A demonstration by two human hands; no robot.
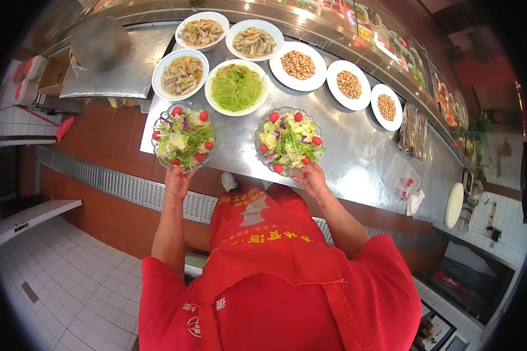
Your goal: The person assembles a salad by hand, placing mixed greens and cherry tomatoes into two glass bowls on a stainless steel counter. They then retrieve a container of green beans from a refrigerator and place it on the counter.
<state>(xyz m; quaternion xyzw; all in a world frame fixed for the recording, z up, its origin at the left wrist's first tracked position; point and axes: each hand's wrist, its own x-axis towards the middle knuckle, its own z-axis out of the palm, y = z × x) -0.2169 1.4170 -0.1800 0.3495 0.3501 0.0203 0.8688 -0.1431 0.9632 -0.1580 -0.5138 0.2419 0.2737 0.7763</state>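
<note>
My left hand (178,180) grips the near rim of a clear scalloped bowl (212,153) of green salad (182,138) with shredded purple cabbage and cherry tomatoes around its edge. This bowl sits at the left corner of the steel counter (342,145), partly over the edge. In my right hand (309,177) is the near rim of a matching bowl (259,136), filled with a similar salad (290,138), by the counter's front edge. Whether either bowl rests on the steel I cannot tell. My fingers are mostly hidden beneath the bowls.
Behind the salads stand a plate of shredded green vegetable (237,87), bowls of meat in broth (183,74) and plates of peanuts (297,65). At right lie packed dark sticks (413,131), a clear container (397,173) with cherry tomatoes and a white cloth (415,202). A glass display case (377,35) borders the back.
</note>
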